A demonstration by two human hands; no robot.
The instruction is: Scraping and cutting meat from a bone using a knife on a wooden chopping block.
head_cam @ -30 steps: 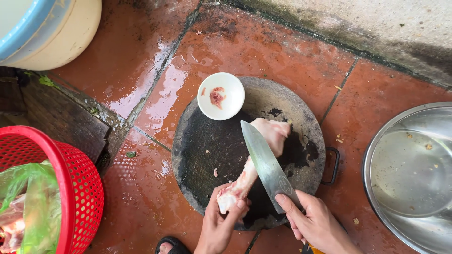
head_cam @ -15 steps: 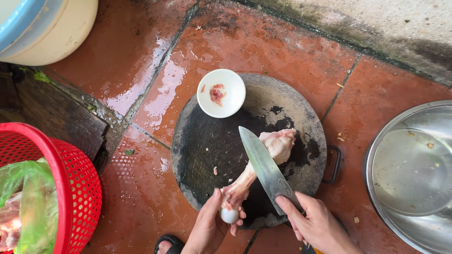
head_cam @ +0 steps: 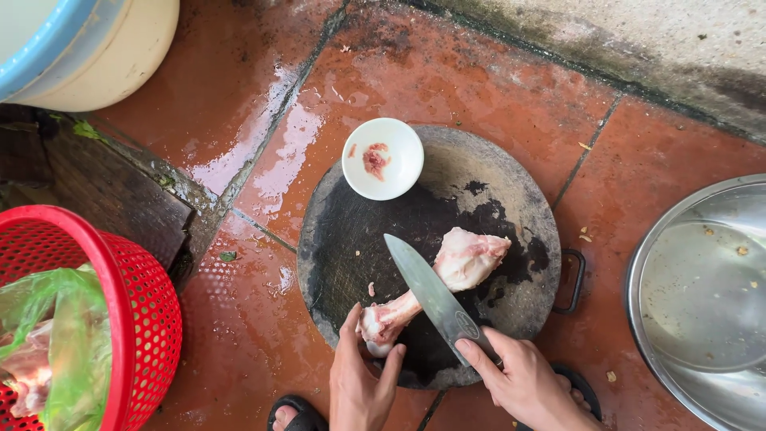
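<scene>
Lower centre: left hand [head_cam: 361, 383] pinching the near knob of a raw meaty bone [head_cam: 435, 287], now lying diagonally across the round dark chopping board [head_cam: 359, 239], its thick end swung further toward the right rim than a second ago. Right hand [head_cam: 523, 379] clenched on the handle of a broad knife [head_cam: 431, 295], blade laid across the shaft, point toward upper left; cut apparently being lined up afresh. Small white bowl [head_cam: 383, 158] with a meat scrap at the board's upper edge. Red basket [head_cam: 104, 319] lower left, steel basin [head_cam: 702, 303] right, wet floor tiles [head_cam: 479, 72]; nothing across the blade's line.
</scene>
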